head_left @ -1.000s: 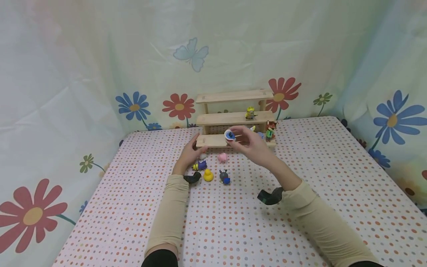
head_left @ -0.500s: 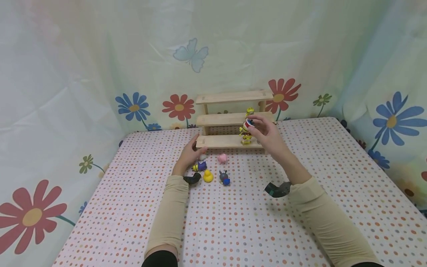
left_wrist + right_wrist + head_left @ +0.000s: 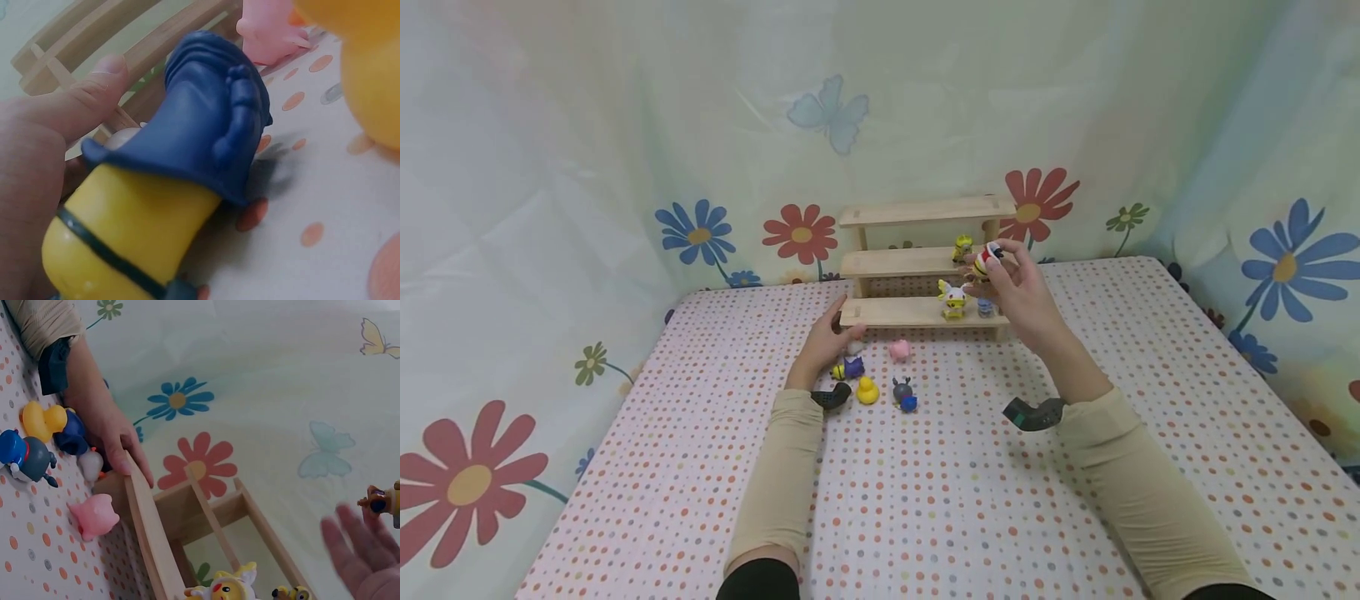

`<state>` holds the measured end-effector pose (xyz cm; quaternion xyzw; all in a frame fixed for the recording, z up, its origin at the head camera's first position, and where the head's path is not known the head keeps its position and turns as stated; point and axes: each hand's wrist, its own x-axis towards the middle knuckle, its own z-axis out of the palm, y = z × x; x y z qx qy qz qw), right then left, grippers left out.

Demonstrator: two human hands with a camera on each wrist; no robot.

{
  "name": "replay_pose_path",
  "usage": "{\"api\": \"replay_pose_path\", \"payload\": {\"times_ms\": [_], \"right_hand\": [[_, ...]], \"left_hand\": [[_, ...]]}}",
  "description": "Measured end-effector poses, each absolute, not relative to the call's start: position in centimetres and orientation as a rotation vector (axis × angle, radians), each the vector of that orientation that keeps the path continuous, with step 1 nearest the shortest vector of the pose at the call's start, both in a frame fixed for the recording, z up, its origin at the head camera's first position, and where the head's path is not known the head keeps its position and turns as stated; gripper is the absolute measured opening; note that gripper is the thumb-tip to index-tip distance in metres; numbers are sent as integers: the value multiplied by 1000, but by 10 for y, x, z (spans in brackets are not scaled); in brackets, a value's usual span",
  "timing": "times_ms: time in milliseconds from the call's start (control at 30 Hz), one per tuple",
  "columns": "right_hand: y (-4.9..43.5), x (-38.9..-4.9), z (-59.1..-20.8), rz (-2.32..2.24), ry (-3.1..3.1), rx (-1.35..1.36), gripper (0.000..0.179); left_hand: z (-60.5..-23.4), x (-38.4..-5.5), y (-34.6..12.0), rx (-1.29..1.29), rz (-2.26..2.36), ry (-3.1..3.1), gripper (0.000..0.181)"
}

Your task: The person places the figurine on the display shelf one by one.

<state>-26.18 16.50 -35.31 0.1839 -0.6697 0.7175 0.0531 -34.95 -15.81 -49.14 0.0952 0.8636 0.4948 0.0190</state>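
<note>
My left hand grips the left end of the wooden shelf's lowest board, thumb in front and fingers behind. My right hand pinches a small yellow, red and white toy figurine beside the right end of the middle board, above the lowest one. A yellow minion figurine stands on the middle board just left of it. On the lowest board stand a yellow figurine in a white eared hood and a small blue-grey figurine. My right hand hides the shelf's right end.
In front of the shelf are a pink pig, a yellow duck, a grey and blue figurine and a lying blue-hatted minion. A small white toy lies by my left hand. Flowered curtain surrounds the dotted table.
My right hand has carried the figurine rightward and up, from above the lowest board to the middle board's right end, turning it on the way. My left hand stays on the shelf.
</note>
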Motion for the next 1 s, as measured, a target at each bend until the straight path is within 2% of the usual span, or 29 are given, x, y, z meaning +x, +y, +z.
{"api": "replay_pose_path", "payload": {"times_ms": [133,367,667,867,1000], "right_hand": [[166,-261,-353,2291,-1974,595,30],[168,-261,-353,2253,-2072,366,28],[167,-267,-357,1940,-2314,408,43],[163,-265,-357,1690,-2483,376,42],[167,-265,-355,1706,-2513,322,44]], "left_hand": [[-491,-349,-158,295,1527,2689,95],[-490,-349,-158,288,1536,2688,94],[-488,-348,-157,290,1539,2683,95],[-488,-348,-157,288,1552,2668,97],[-489,-349,-157,285,1583,2637,99]]}}
